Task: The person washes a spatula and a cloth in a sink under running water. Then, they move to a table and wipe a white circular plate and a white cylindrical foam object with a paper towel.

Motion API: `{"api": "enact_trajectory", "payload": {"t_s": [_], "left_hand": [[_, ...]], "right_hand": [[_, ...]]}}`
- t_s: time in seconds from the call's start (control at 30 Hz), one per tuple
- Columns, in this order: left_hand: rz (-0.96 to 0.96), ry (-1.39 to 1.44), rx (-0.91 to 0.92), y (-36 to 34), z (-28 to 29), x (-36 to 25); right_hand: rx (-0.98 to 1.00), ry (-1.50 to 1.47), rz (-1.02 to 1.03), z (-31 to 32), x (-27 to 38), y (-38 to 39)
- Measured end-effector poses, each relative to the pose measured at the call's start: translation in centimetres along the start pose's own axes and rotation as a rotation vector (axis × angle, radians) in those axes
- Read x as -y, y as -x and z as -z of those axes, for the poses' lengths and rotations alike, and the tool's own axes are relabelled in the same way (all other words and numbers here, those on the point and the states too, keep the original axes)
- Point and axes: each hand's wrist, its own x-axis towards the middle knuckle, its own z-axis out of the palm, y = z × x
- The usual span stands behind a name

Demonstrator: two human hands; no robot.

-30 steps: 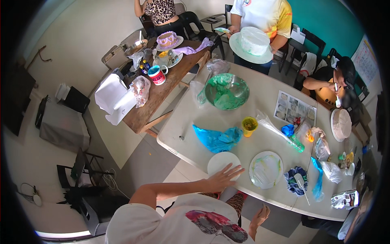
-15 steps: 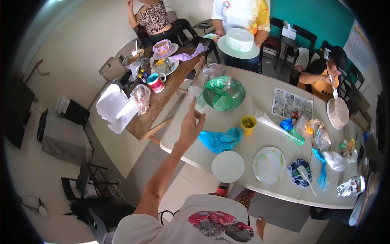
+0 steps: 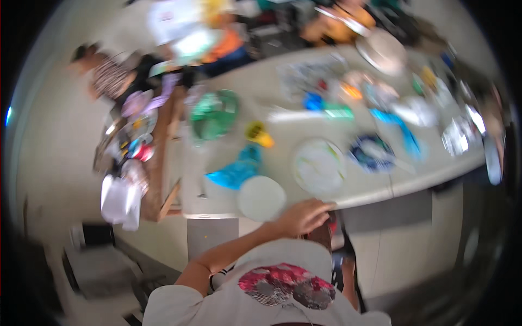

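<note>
My left hand is at the table's front edge, with its fingers loosely stretched and nothing seen in them. Just beyond it lies a round white board, jutting over the edge. To the right of that is a white plate smeared with green and yellow. A blue plastic piping bag rests behind the round board, beside a yellow cup. My right hand hangs low beside my body, blurred, its fingers not made out.
A metal bowl with green icing stands at the table's far left. Rightward lie a dark blue cloth, a blue bag and silver packaging. Across the table, one person holds a white cake; another is by a beige cake.
My left hand has come back from pointing over the table near the bowl, down to the front edge. My view has swung to the right and is blurred.
</note>
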Motion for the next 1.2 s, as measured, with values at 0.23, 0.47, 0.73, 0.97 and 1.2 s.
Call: {"api": "enact_trajectory", "payload": {"t_s": [0.23, 0.47, 0.73, 0.97, 1.2], "left_hand": [[0.090, -0.042, 0.530, -9.8, -22.8, 8.0], [-0.013, -0.051, 0.752, -12.2, -38.6, 11.7], [-0.033, -0.070, 0.694, -13.0, -47.3, 15.9], [-0.031, -0.086, 0.734, -12.4, -46.7, 18.3], [-0.022, -0.213, 0.739, -10.4, -40.8, 15.5]], "right_hand": [[-0.376, -0.205, -0.356, 1.8, -8.0, -4.6], [-0.432, -0.331, -0.684, -3.1, -18.3, -3.3], [-0.275, -0.773, -0.998, -5.9, -22.6, -8.7], [-0.175, -1.064, -0.364, -16.6, -30.8, -8.6], [-0.322, -1.100, -0.938, -7.6, -19.5, -6.0]]}}
